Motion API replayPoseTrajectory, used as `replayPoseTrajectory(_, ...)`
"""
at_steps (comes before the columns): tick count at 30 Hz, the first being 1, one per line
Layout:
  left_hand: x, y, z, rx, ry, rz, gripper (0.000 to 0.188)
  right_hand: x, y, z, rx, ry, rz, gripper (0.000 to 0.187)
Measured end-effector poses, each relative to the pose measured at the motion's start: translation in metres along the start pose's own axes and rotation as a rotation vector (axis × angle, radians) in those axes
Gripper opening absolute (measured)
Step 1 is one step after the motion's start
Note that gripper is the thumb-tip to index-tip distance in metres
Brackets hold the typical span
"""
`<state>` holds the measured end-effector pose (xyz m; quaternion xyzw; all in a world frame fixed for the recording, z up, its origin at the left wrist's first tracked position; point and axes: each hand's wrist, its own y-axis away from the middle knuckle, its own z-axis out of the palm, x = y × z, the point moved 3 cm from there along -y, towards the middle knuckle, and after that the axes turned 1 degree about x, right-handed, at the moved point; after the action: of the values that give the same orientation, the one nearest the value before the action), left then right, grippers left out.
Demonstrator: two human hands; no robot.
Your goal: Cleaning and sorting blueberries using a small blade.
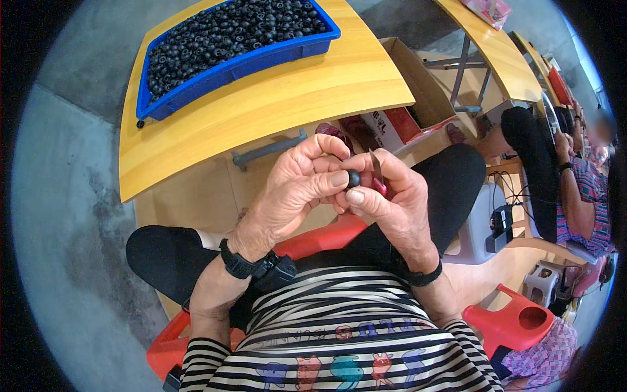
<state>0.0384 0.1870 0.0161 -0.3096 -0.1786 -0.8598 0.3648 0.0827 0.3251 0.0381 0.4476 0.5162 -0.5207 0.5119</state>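
Note:
In front of my lap, my left hand (pixel 290 186) is closed, with thumb and fingers pinching a small black round part (pixel 353 178). My right hand (pixel 397 202) is closed on a small knife (pixel 377 164); its thin blade points up between the fingers and a bit of pinkish-red handle shows below. The right thumb tip also sits against the black part. Beyond my hands, a blue plastic tray (pixel 245 74) on the yellow table is filled with many similar black round parts, several showing a hole or ring shape.
The yellow table (pixel 281 108) has its near edge just beyond my hands. One loose black part (pixel 140 124) lies by the tray's corner. An open cardboard box (pixel 428 98) stands under the table's right side. Red stools (pixel 506 320) and another seated person (pixel 578 196) are at right.

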Motion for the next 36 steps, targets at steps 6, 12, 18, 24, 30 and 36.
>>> replayPoseTrajectory(6, 0.000, 0.000, 0.000, -0.015, 0.008, -0.004, 0.025, 0.002, 0.001, -0.003, 0.001, 0.073, -0.004, 0.027)
replayPoseTrajectory(12, 0.000, -0.003, -0.001, -0.034, -0.016, -0.011, 0.026, -0.001, -0.002, 0.001, 0.000, -0.132, -0.009, 0.019)
replayPoseTrajectory(18, -0.013, -0.004, -0.010, -0.048, -0.064, -0.060, 0.028, 0.018, -0.003, -0.010, -0.001, -0.176, 0.074, 0.012)
replayPoseTrajectory(24, -0.013, -0.008, -0.014, 0.031, -0.064, -0.097, 0.028, 0.031, -0.005, -0.013, 0.010, 0.022, 0.031, 0.011)
replayPoseTrajectory(30, 0.011, -0.021, -0.010, 0.068, -0.599, -0.003, 0.025, 0.026, -0.022, -0.041, 0.157, -0.017, 0.140, 0.014)
replayPoseTrajectory(36, 0.124, -0.053, -0.002, 0.390, -1.316, 0.493, 0.013, 0.065, -0.069, -0.149, 0.462, -0.355, 0.232, 0.026)
